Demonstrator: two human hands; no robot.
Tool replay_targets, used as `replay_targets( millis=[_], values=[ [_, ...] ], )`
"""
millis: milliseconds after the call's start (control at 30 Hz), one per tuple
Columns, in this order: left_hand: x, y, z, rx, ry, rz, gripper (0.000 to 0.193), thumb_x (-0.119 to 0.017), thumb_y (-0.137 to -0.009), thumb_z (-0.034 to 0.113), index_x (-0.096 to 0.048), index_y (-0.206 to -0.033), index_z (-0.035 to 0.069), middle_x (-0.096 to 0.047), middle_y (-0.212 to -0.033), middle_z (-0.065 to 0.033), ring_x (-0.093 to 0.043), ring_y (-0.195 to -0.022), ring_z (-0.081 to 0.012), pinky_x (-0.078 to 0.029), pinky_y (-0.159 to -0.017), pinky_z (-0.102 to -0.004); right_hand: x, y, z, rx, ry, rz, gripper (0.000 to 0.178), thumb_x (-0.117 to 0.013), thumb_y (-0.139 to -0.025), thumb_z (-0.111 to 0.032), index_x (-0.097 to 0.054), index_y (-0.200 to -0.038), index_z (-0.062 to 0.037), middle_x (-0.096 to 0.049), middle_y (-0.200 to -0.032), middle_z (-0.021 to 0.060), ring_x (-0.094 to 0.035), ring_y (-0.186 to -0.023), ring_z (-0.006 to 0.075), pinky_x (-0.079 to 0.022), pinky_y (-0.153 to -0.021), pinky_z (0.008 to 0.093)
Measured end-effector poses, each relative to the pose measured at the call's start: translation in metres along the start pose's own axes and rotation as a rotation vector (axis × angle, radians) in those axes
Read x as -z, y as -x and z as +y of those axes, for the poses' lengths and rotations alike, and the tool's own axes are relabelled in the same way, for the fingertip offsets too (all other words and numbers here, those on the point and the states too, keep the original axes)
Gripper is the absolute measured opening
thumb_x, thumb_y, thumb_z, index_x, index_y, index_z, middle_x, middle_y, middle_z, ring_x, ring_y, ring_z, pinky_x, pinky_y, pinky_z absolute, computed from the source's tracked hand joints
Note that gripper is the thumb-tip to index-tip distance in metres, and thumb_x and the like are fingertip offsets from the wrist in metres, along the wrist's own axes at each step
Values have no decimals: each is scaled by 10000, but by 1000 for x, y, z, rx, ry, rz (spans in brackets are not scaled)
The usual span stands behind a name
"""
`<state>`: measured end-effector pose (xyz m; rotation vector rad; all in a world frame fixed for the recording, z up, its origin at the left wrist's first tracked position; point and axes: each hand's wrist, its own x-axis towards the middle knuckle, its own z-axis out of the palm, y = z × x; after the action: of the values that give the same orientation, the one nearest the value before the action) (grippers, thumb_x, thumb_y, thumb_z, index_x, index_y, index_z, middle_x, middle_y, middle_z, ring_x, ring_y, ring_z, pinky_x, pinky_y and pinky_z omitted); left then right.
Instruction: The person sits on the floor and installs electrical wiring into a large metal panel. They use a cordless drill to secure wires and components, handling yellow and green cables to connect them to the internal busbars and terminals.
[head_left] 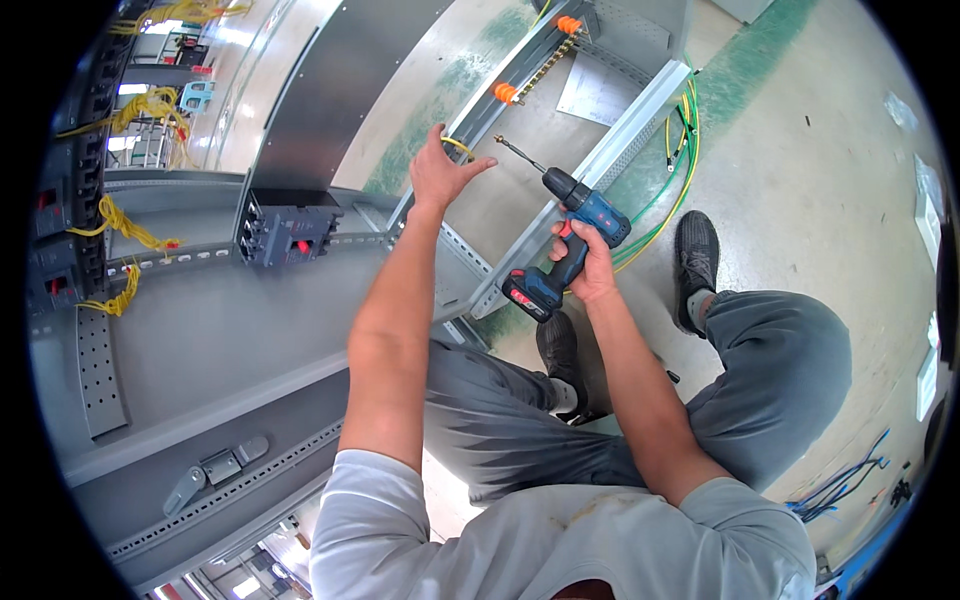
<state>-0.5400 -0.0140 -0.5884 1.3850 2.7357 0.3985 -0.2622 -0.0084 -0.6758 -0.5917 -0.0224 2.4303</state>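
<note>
My right hand (590, 258) grips a blue and black cordless drill (600, 215) by its handle, with the battery towards me. The drill's long bit (525, 154) points to the upper left, and a small brass-coloured piece sits at its tip. My left hand (438, 175) is at the left rail of the grey metal frame (610, 140), thumb and fingers spread. A short yellow wire (457, 146) curves between thumb and fingers; whether they touch it I cannot tell. Beyond the bit, a brass-coloured strip (545, 75) with screws runs between two orange insulators (505, 93).
A grey cabinet (240, 310) fills the left side, carrying a circuit breaker (290, 235) and bundles of yellow wire (135, 225). A paper sheet (598, 90) lies inside the frame. Green and yellow cables (685, 165) loop along its right. Blue wires (840, 485) lie at lower right.
</note>
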Motion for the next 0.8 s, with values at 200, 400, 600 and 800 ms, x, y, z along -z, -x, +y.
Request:
replay_targets(
  millis=[200, 400, 600, 800],
  values=[
    [-10, -8, -8, 169, 79, -43, 899, -842, -724, 533, -495, -1393, 42, -691, -1206, -229, -662, -1146, -395, -508, -983, -450, -1, 2, -5, 1, 11, -7, 350, -695, -925, -198, -610, -1238, -66, -693, -943, 103, -603, -658, 175, -514, -637, 339],
    [-9, -32, -47, 216, 425, -170, 782, -825, -736, 484, -572, -1312, 20, -710, -1112, -179, -682, -1063, -285, -507, -943, -381, -6, 4, 5, -41, 79, 12, 345, -692, -923, -195, -615, -1233, -66, -697, -939, 99, -604, -635, 173, -509, -600, 323],
    [-8, -50, -56, 279, 650, -316, 518, -799, -784, 414, -664, -1096, 22, -681, -1003, -82, -629, -911, -162, -496, -856, -316, -15, 0, 25, -52, 157, 74, 224, -731, -895, -191, -653, -1039, -39, -712, -919, 104, -625, -626, 172, -523, -595, 335],
    [1, -48, -55, 334, 749, -368, 414, -787, -803, 364, -673, -1049, 52, -653, -939, -40, -599, -849, -151, -478, -806, -294, -20, -3, 37, -43, 220, 117, 225, -743, -887, -187, -638, -1028, -46, -703, -922, 108, -623, -629, 168, -521, -602, 328]
  ],
)
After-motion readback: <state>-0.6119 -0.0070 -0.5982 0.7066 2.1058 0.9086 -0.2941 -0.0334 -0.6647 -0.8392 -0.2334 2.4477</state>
